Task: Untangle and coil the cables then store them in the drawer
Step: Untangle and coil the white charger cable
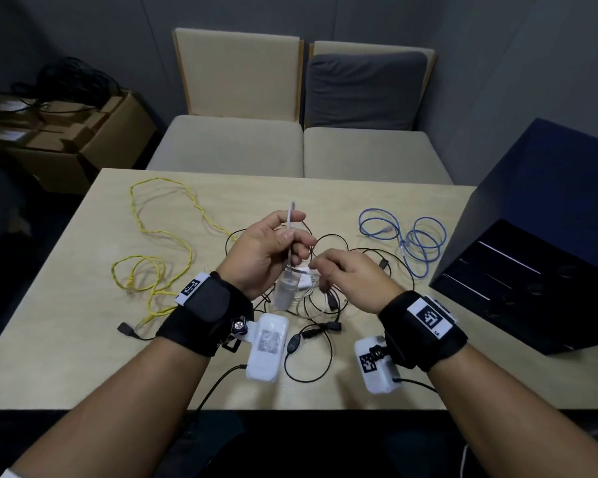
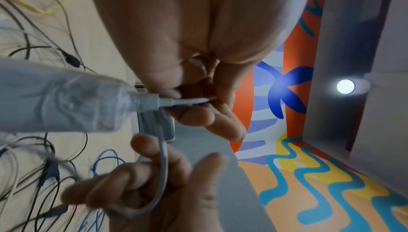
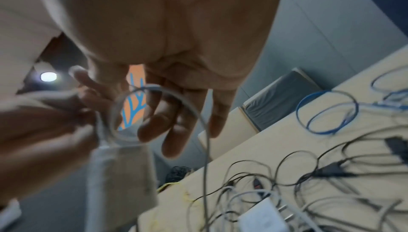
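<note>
My left hand is raised over the table's middle and pinches a white cable between thumb and fingers. The cable's end sticks up, and its white adapter hangs below. In the left wrist view the same pinch sits just past the adapter. My right hand is close beside it and holds a loop of the same white cable across its fingers. A tangle of black cables lies under both hands. A yellow cable lies left, a blue cable right.
A dark blue drawer cabinet stands on the table's right side. A white plug lies among the black cables. Two beige chairs stand behind the table, and cardboard boxes sit on the floor at left.
</note>
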